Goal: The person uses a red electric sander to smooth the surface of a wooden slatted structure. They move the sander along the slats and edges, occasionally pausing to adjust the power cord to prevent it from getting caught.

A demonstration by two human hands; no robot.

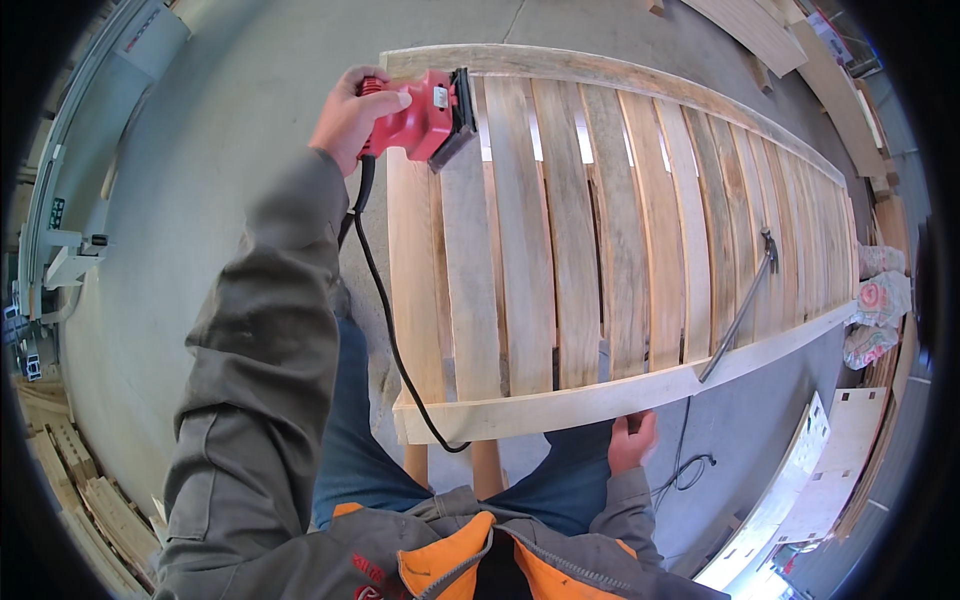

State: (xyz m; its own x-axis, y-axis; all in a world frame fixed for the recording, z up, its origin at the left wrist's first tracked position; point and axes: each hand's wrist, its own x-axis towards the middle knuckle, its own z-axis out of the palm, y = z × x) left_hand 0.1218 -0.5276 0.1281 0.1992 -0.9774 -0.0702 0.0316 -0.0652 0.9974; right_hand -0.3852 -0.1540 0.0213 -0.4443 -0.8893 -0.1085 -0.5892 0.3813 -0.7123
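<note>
My left hand is wrapped round a red electric sander at the far left corner of a slatted wooden frame. The sander is tipped on its side, its flat black pad facing right; I cannot tell whether it touches the wood. From its handle a black cord hangs down across the left slats and over the near rail. My right hand is low, just below the near rail, with fingers curled in; whatever they hold, if anything, is hidden. A claw hammer lies across the right-hand slats, its handle over the near rail.
Behind the frame, long boards lie at the upper right. White panels and patterned sacks are to the right. A coiled cable lies on the floor. Stacked timber and a grey machine stand at the left.
</note>
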